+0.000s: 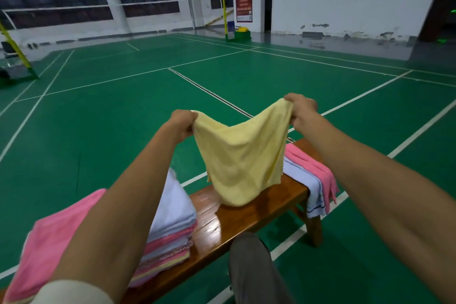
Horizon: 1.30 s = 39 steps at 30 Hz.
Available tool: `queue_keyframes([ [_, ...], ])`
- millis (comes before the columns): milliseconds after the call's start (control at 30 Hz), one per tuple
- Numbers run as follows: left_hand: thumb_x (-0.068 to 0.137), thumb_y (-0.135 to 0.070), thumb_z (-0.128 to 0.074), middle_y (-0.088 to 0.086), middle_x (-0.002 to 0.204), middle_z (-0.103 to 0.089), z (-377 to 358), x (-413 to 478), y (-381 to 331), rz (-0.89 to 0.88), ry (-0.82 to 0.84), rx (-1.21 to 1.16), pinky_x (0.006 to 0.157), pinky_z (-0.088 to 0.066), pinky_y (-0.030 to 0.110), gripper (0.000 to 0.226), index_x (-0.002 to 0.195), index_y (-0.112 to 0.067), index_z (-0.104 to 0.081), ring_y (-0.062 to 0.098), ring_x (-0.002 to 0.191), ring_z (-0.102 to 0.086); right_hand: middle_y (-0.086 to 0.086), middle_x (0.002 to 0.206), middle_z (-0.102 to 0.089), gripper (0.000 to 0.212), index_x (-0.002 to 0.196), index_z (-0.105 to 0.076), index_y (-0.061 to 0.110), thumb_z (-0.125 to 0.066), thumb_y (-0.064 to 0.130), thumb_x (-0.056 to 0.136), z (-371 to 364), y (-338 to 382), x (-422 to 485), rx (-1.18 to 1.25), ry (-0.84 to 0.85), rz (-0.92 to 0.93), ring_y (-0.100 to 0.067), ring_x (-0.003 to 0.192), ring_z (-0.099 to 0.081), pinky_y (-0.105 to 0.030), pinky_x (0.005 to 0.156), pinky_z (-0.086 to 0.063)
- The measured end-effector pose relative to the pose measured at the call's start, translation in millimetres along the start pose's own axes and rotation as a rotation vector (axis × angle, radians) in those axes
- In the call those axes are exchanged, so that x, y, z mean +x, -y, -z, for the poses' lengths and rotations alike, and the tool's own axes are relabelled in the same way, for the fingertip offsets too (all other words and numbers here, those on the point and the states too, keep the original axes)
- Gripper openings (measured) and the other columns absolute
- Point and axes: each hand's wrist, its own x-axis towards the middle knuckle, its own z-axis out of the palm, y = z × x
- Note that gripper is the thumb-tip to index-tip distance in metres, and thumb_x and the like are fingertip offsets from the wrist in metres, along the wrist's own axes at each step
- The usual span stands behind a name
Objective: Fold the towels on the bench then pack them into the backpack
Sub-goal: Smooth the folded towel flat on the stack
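Left hand [182, 123]: I see it raised over the bench, fingers curled tight on the left top corner of the yellow towel [243, 155].
Right hand [303, 110]: raised a little higher than the left, fingers and thumb pinched closed on the towel's right top corner.
Yellow towel: hangs between my two hands, top edge sagging in the middle, cloth doubled; its lower edge touches the bench top or hangs just above it, I cannot tell which.
Bench [249, 219]: glossy brown wood, running from lower left to upper right across the green court floor [111, 118].
Folded stack [170, 237]: on the bench left of the yellow towel, partly behind my left forearm; a white towel on top, pink, pale and yellow layers beneath.
Pink cloth, near left [56, 242]: spread at the lower left, under my left forearm, beside the stack.
Unfolded towels, far end: a white towel [312, 190] and a pink towel [320, 170] draped over the bench's right end, hanging down its side.
Knee [249, 254]: grey trouser leg at bottom centre, in front of the bench.
Backpack: I cannot find it in view.
Background: white court lines, net posts, white walls, an open doorway.
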Motion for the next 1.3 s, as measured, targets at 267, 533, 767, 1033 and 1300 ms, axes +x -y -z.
queue_keyframes([
  [267, 0.095, -0.014, -0.059, 0.013, 0.107, -0.065, -9.3, 9.9, 16.1, -0.089, -0.144, 0.098, 0.08, -0.051, 0.037, 0.027, 0.117, -0.001, -0.065, 0.028, 0.091, -0.061, -0.005, 0.08, -0.065, 0.024, 0.078, -0.059, 0.014, -0.083, 0.018, 0.078, 17.9, -6.8, 13.1, -0.305, -0.045, 0.123, -0.023, 0.072, -0.065, -0.036, 0.071, -0.057],
  [533, 0.09, -0.001, -0.045, 0.003, 0.09, -0.049, -0.7, 16.8, 19.8, -0.198, -0.184, 0.244, 0.076, -0.041, 0.037, 0.023, 0.097, -0.016, -0.061, 0.021, 0.09, -0.045, -0.013, 0.096, -0.076, 0.022, 0.097, -0.077, 0.002, -0.068, 0.012, 0.08, 29.1, -0.9, 14.2, -0.699, 0.017, 0.271, -0.02, 0.082, -0.072, -0.046, 0.079, -0.063],
  [767, 0.085, 0.012, -0.059, 0.006, 0.125, -0.052, -9.5, 5.4, 17.7, -0.332, 0.155, 0.557, 0.104, -0.043, 0.039, 0.043, 0.123, -0.006, -0.069, 0.024, 0.118, -0.048, -0.006, 0.079, -0.073, 0.014, 0.086, -0.076, 0.009, -0.084, 0.007, 0.076, 48.8, 9.6, 7.8, -1.206, 0.24, 0.38, -0.018, 0.065, -0.073, -0.029, 0.062, -0.062],
  [1033, 0.093, -0.013, -0.064, 0.014, 0.096, -0.054, -12.8, 3.0, 18.5, -0.679, -0.143, 1.277, 0.072, -0.045, 0.042, 0.011, 0.094, -0.002, -0.064, 0.035, 0.087, -0.056, -0.008, 0.075, -0.053, 0.008, 0.083, -0.058, 0.008, -0.061, 0.002, 0.088, 38.5, 13.1, -5.6, -1.735, 0.081, 0.649, -0.022, 0.063, -0.05, -0.033, 0.057, -0.044],
  [1300, 0.096, -0.005, -0.049, 0.015, 0.099, -0.063, -11.0, -9.9, 14.0, -0.777, -0.178, 1.617, 0.068, -0.043, 0.038, 0.017, 0.106, -0.006, -0.063, 0.036, 0.091, -0.063, -0.011, 0.082, -0.051, 0.014, 0.092, -0.049, 0.008, -0.05, -0.006, 0.09, 42.6, 19.5, -0.4, -1.796, 0.029, 0.798, -0.03, 0.075, -0.052, -0.038, 0.062, -0.041],
])
